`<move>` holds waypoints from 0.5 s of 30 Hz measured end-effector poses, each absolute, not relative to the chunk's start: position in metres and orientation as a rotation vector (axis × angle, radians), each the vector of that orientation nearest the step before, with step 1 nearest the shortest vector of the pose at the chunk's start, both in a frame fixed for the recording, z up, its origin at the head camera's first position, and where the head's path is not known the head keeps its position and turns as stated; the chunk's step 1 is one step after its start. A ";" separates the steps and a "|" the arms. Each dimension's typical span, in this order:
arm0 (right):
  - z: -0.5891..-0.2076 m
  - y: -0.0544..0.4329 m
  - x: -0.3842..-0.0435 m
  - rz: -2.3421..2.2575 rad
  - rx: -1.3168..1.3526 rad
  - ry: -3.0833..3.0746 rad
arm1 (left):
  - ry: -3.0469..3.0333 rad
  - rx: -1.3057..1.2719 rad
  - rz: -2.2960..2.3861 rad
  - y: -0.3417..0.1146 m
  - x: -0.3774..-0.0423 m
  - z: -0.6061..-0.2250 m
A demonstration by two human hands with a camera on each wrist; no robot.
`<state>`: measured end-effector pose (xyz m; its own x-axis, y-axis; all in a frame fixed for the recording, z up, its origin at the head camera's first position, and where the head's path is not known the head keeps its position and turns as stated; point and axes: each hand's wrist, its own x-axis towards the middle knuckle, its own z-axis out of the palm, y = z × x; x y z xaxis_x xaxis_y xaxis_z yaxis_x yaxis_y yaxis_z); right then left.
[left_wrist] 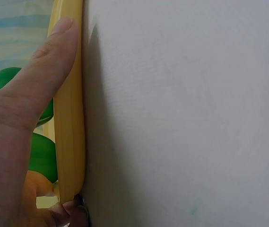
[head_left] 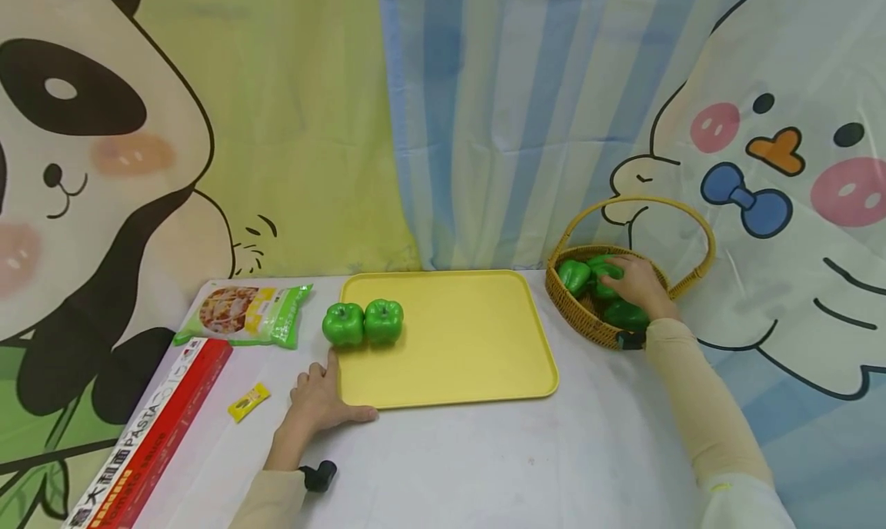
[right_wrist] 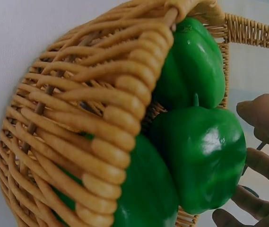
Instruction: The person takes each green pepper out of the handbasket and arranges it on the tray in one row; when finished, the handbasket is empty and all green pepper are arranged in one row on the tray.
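My left hand [head_left: 320, 398] lies at the near left corner of the yellow tray [head_left: 457, 344], index finger and thumb spread along its edges. In the left wrist view the thumb rests straight against the tray's side. Two green bell peppers sit side by side at the tray's left edge, one left [head_left: 343, 324], one right [head_left: 384, 321]. At the wicker basket [head_left: 584, 321], my right hand [head_left: 638, 283] reaches over the rim. Its fingers are spread beside a green bell pepper [right_wrist: 203, 156], with another [right_wrist: 191, 66] behind and a third [right_wrist: 146, 189] lower down.
Left of the tray lie a green and white food packet [head_left: 238, 312], a long red pasta box [head_left: 148, 437] and a small yellow sachet [head_left: 248, 402]. The basket's tall handle [head_left: 640, 199] arches over it. A printed curtain [head_left: 484, 129] hangs behind the table.
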<state>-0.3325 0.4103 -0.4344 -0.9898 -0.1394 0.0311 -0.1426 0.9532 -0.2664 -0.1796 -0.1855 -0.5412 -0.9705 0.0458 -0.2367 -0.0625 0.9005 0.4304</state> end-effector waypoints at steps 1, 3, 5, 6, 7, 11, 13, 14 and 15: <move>-0.435 0.411 -0.333 0.426 0.221 -3.098 | 2.824 -0.015 0.648 -0.185 -0.180 -0.541; -0.437 0.413 -0.333 0.429 0.217 -3.105 | 2.820 -0.021 0.643 -0.185 -0.180 -0.542; -0.439 0.416 -0.333 0.430 0.203 -3.116 | 2.818 -0.023 0.641 -0.185 -0.180 -0.543; -0.441 0.417 -0.333 0.426 0.198 -3.119 | 2.816 -0.023 0.641 -0.185 -0.180 -0.543; -0.442 0.418 -0.333 0.427 0.191 -3.124 | 2.818 -0.020 0.641 -0.185 -0.180 -0.544; -0.447 0.421 -0.334 0.434 0.185 -3.124 | 2.822 -0.017 0.648 -0.185 -0.180 -0.544; -0.448 0.422 -0.335 0.434 0.197 -3.118 | 2.829 -0.016 0.648 -0.186 -0.180 -0.544; -0.448 0.422 -0.336 0.433 0.202 -3.115 | 2.831 -0.017 0.647 -0.186 -0.180 -0.544; -0.448 0.422 -0.336 0.432 0.205 -3.114 | 2.834 -0.018 0.646 -0.186 -0.180 -0.544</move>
